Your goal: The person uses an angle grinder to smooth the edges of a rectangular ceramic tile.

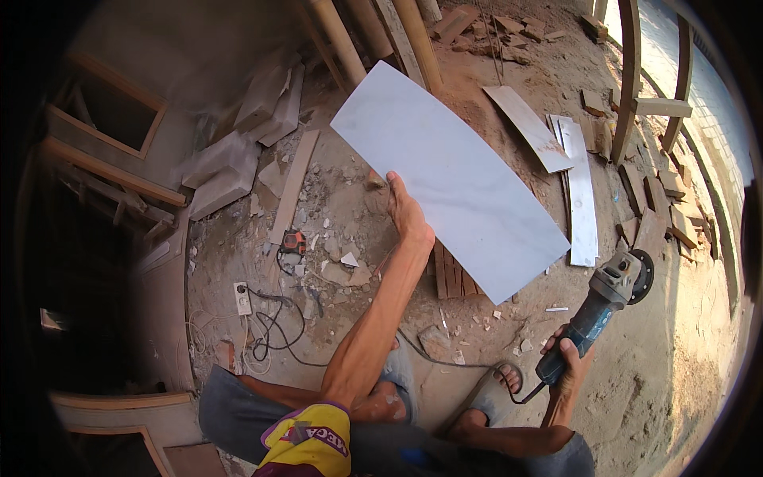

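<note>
My left hand (407,211) grips the near left edge of a large white marble-like tile (469,183) in the middle of the head view, its thumb on that edge. Wooden pieces (449,270) show partly beneath the tile. At the lower right, my right hand (568,366) is closed round the dark body of an angle grinder (588,318), whose disc end points up and right, apart from the tile. The grinder's cord runs down and left along the ground by my sandalled foot (501,381).
A power strip (242,298), an orange-black tape measure (292,242) and rubble lie left. Pale blocks (226,179) are stacked beside window frames (111,103). Narrow slabs (580,215) lie right, near scattered bricks (675,222) and wooden posts (628,87). Poles (342,40) stand at the top.
</note>
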`<state>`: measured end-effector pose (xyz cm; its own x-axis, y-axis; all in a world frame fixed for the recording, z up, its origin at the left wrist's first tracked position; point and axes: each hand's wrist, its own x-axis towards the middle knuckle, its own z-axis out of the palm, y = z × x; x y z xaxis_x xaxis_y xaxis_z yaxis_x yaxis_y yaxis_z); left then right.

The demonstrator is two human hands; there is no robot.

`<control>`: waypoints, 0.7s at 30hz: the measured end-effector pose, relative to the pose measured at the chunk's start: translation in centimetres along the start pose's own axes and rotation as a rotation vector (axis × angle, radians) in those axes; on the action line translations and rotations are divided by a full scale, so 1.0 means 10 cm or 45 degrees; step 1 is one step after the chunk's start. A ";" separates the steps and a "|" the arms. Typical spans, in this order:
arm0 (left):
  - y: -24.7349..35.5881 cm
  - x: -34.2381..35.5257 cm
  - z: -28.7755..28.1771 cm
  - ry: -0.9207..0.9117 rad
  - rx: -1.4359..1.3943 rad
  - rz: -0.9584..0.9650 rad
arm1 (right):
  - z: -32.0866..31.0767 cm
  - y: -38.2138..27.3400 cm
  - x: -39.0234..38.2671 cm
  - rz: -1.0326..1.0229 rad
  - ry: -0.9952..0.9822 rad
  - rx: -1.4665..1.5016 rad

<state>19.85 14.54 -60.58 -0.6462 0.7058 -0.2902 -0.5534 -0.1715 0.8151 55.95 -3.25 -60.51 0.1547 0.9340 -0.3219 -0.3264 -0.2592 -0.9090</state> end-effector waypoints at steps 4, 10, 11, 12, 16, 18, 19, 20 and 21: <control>-0.06 0.08 0.04 0.153 0.003 -0.029 | -0.14 -0.08 -0.07 0.027 0.032 -0.029; 0.45 0.57 -0.13 -0.088 0.289 0.224 | -0.42 -0.15 -0.19 -0.050 0.185 -0.115; 0.85 0.70 -0.17 -0.139 0.412 0.360 | -0.39 -0.14 -0.20 -0.027 0.146 -0.093; 0.91 0.77 -0.15 -0.160 0.577 0.433 | -0.48 -0.18 -0.23 -0.029 0.164 -0.151; 1.63 0.77 0.26 -0.372 1.213 0.746 | -0.51 -0.23 -0.23 -0.047 0.174 -0.169; 1.80 0.73 0.53 -0.572 1.361 0.789 | -0.59 -0.21 -0.20 -0.010 0.111 -0.173; 1.84 0.71 0.65 -0.688 1.400 0.786 | -0.56 -0.21 -0.20 -0.033 0.133 -0.149; 1.91 0.63 0.79 -0.770 1.501 0.795 | -0.46 -0.26 -0.20 -0.060 0.153 -0.127; 1.98 0.54 0.92 -0.848 1.617 0.806 | -0.39 -0.26 -0.20 -0.078 0.166 -0.095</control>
<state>10.29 21.32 -41.41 -0.0639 0.9698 0.2354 0.7171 -0.1194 0.6867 60.17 -5.39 -58.56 0.2933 0.9101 -0.2928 -0.2436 -0.2251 -0.9434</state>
